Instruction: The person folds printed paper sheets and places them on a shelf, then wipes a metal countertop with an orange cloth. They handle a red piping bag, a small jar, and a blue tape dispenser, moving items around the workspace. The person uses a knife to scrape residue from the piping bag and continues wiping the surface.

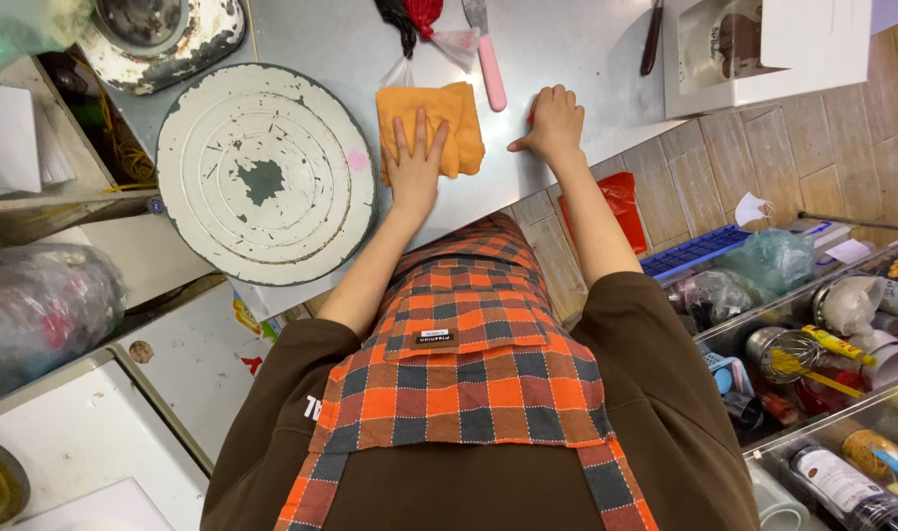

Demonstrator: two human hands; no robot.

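From the head view I read the step in hand as a wipe-down of the stainless steel counter (567,49). The left hand (415,162) lies flat, palm down with fingers spread, pressed on a folded orange cloth (459,128). The cloth lies on the counter just to the right of the white, paint-chipped round turntable (265,175) and does not appear to touch it. The right hand (554,123) rests on the bare counter to the right of the cloth and apart from it, with its fingers curled under. A sliver of red shows at its thumb side, but I cannot tell whether it pinches anything or only braces the body. A pink-handled spatula (490,69) lies just beyond the cloth, its handle end near the cloth's far edge, and a tied plastic bag (429,25) sits close behind it. A white box (764,49) stands at the far right corner. In my judgement, the next stroke calls for steady downward pressure through the flat palm and a path across the open steel between the two hands. It should keep the cloth's far edge short of the spatula handle and the bag so neither is dragged along.
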